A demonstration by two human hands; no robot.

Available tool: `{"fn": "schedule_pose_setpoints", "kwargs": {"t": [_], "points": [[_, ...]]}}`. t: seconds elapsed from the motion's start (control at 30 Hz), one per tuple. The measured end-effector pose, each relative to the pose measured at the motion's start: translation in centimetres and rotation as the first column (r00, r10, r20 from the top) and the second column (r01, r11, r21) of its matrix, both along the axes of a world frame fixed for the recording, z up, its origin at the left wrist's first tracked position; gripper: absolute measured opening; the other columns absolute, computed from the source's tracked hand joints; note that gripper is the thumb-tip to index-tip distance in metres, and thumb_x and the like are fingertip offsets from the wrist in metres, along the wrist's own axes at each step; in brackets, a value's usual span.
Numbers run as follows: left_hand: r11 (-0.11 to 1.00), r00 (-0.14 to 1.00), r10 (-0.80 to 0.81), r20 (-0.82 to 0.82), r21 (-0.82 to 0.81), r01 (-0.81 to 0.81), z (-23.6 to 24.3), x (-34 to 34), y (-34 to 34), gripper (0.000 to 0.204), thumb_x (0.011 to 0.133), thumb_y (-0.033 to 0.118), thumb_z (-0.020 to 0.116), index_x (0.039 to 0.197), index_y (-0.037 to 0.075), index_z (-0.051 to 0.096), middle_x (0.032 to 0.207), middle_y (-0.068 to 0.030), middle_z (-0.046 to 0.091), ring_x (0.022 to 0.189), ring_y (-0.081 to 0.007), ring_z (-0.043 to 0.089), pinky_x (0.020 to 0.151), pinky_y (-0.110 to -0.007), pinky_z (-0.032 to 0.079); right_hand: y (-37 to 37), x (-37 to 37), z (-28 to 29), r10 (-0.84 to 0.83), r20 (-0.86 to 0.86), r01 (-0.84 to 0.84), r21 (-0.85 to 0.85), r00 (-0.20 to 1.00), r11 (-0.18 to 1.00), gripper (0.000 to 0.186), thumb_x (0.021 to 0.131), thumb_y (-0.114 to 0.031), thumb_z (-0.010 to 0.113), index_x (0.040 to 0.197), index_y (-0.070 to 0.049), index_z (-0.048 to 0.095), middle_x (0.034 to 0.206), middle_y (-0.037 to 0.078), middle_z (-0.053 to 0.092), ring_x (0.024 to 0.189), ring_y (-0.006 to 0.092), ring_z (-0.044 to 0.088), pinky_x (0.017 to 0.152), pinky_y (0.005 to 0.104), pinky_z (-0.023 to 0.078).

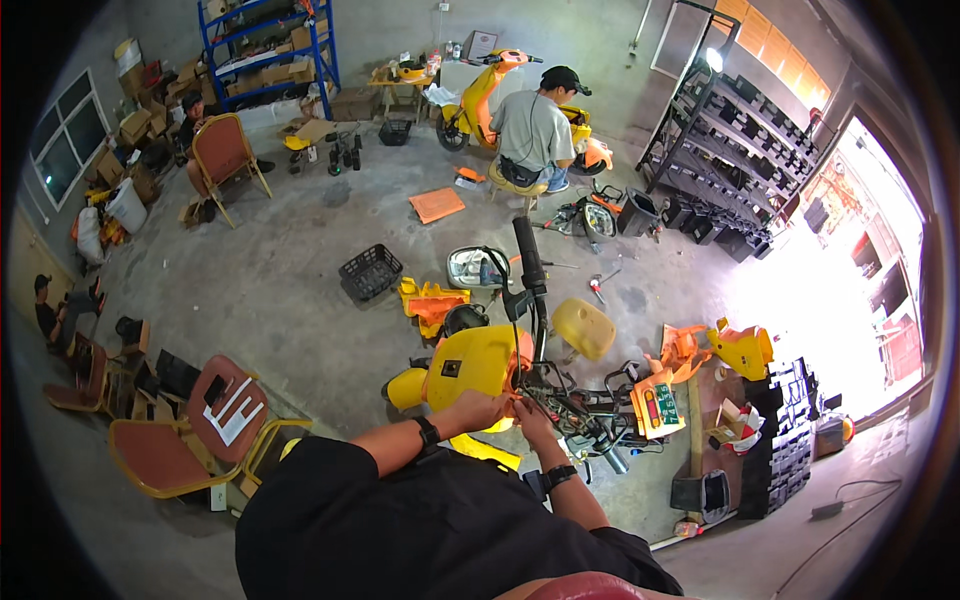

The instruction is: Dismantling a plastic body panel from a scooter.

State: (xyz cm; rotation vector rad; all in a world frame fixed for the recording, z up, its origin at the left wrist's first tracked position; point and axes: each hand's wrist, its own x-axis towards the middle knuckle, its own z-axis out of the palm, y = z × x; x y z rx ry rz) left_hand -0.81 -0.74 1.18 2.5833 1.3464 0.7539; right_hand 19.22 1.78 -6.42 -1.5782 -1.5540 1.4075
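In the head view we see our left hand (477, 409) and our right hand (535, 420) meeting in front of us, at the near right edge of a yellow scooter body panel (462, 365). The fingers of both hands bend inward with their tips close together; they seem to pinch something small, but we cannot tell what, or how firmly they close. The panel lies just beyond and left of the fingertips, nearer the left hand; the exposed wiring (556, 392) lies just to their right, nearer the right hand. Farther out stands the black handlebar grip (529, 255), its long axis running away from us and leaning slightly left. A rounded yellow cover (583, 330) lies right of the grip, and a black plastic crate (370, 274) well to its left
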Motion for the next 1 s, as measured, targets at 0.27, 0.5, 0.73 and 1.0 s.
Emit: {"fn": "schedule_pose_setpoints", "kwargs": {"t": [0.27,0.5,0.73,1.0], "points": [[0.999,0.999,0.032,0.02,-0.033,-0.031,0.2,0.2,-0.4,0.019,0.087,0.025,0.054,0.098,0.012,0.061,0.051,-0.0067,0.055,0.038,-0.0258,0.053,0.036,-0.039,0.038,-0.4,-0.8,4.1,-0.013,0.131,-0.008,0.161,0.991,0.987,0.029,0.088,-0.023,0.056,0.104,0.0,0.064,0.092,0.011,0.065,0.077,0.0178,0.063,0.071,0.0305,0.049],[0.997,0.998,0.066,-0.022,-0.028,-0.067,0.5,0.2,-0.5,0.017,0.087,0.024,0.053,0.092,0.01,0.06,0.052,-0.0069,0.055,0.039,-0.0266,0.053,0.037,-0.04,0.039,-0.7,-1.3,6.2,0.007,0.094,-0.016,0.096,0.996,0.995,0.032,0.088,-0.028,0.055,0.108,-0.004,0.064,0.105,0.014,0.063,0.097,0.029,0.06,0.085,0.0362,0.045],[0.996,0.999,0.031,0.009,-0.079,-0.03,-0.3,0.4,0.5,0.02,0.087,0.028,0.054,0.091,0.008,0.056,0.053,-0.0089,0.055,0.04,-0.0298,0.054,0.038,-0.042,0.041,-1.2,-1.5,7.6,-0.002,0.222,-0.02,0.097,0.975,0.995,0.04,0.093,-0.037,0.05,0.114,-0.004,0.059,0.101,0.013,0.065,0.091,0.0297,0.061,0.083,0.0371,0.046],[1.0,0.999,0.003,-0.036,0.011,-0.003,0.0,0.2,0.3,0.021,0.09,0.029,0.052,0.087,0.009,0.056,0.053,-0.0061,0.054,0.039,-0.0259,0.053,0.035,-0.037,0.039,0.1,-0.7,0.5,-0.281,-0.272,0.254,-0.131,0.92,0.958,0.021,0.089,-0.01,0.06,0.107,0.0,0.06,0.087,0.007,0.068,0.067,0.0096,0.06,0.058,0.0244,0.046]]}}
